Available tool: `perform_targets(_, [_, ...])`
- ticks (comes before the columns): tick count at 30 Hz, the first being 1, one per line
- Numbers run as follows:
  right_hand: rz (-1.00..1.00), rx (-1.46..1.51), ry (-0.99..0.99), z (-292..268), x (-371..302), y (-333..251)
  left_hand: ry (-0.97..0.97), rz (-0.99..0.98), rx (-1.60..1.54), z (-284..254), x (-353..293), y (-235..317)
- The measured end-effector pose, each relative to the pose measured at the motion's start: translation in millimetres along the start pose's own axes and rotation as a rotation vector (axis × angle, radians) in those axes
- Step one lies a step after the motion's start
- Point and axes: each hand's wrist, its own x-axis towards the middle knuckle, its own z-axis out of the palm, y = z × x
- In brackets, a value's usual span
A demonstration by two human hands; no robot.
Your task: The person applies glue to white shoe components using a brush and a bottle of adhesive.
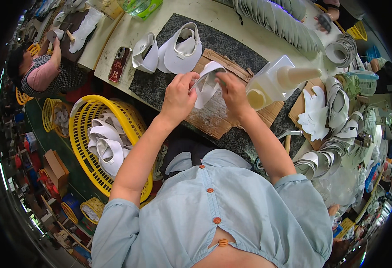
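A white shoe upper [203, 94], curved into an open loop, is held up in front of me above a worn cardboard sheet [214, 123]. My left hand [178, 97] pinches its left edge between thumb and fingers. On the other side my right hand [234, 94] has its fingers bent at the upper's inner right edge; they are slightly blurred. Just beyond my left hand, more white shoe uppers [181, 51] stand on a dark speckled slab [149, 91]. Close to my right hand is a translucent plastic container [272, 82] with a yellowish substance inside.
A yellow basket [78, 138] of white uppers stands at my left, below a phone [119, 64] on the table. Stacked white pieces [267, 22] line the far side. A hammer [288, 139] and more uppers [321, 158] lie right. A co-worker [48, 73] works far left.
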Motion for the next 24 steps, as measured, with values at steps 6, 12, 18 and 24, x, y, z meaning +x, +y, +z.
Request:
perform_targets(6, [0.221,0.232,-0.052,1,-10,1,-0.033,-0.057,-0.080,3,-3,-3])
perform_targets(12, [0.310,0.135,0.021,-20,-40,-29,0.041,-0.212,-0.236,-12,7,-13])
perform_targets(18, [0.050,-0.095,-0.148,-22,-75,-32,0.043,-0.374,-0.673,-45,24,-18])
perform_targets(24, [0.166,0.086,0.172,-69,-76,-49,0.080,-0.356,-0.951,-97,22,6])
